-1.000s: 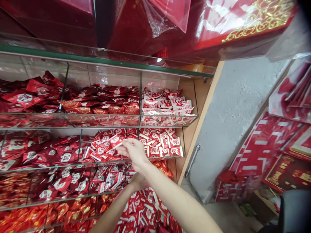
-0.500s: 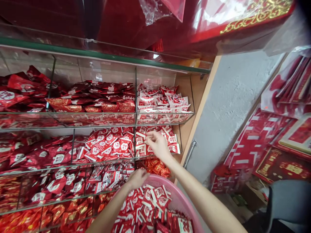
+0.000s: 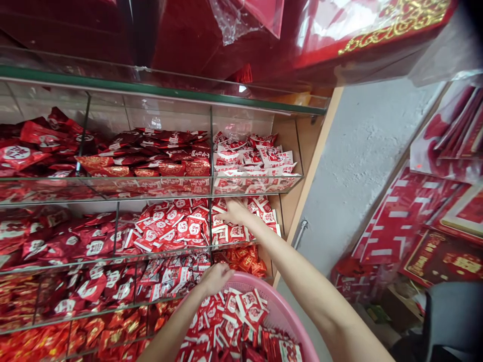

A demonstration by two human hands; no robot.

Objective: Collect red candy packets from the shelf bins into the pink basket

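My right hand point(image 3: 237, 212) reaches into a shelf compartment of small red-and-white packets point(image 3: 237, 234), its thumb and fingers apart and touching or just above them. No packet shows between the fingers. Below, my left hand point(image 3: 216, 278) is closed on the far left rim of a pink plastic basket point(image 3: 289, 304); the basket hides part of its grip. Inside the basket lie many red-and-white packets point(image 3: 251, 306), with darker red ones point(image 3: 260, 349) nearer to me.
Glass shelves point(image 3: 162, 90) with dividers hold heaps of red packets point(image 3: 90, 244). Orange-red packets point(image 3: 245, 260) lie in the compartment behind the basket. A wooden side panel point(image 3: 309, 176) and a grey wall point(image 3: 350, 166) stand to the right, with a dark chair point(image 3: 453, 317) lower right.
My right hand has moved deeper into the compartment and slightly left, its fingers spreading over the packets. My left hand stays at the basket rim. The view has shifted slightly.
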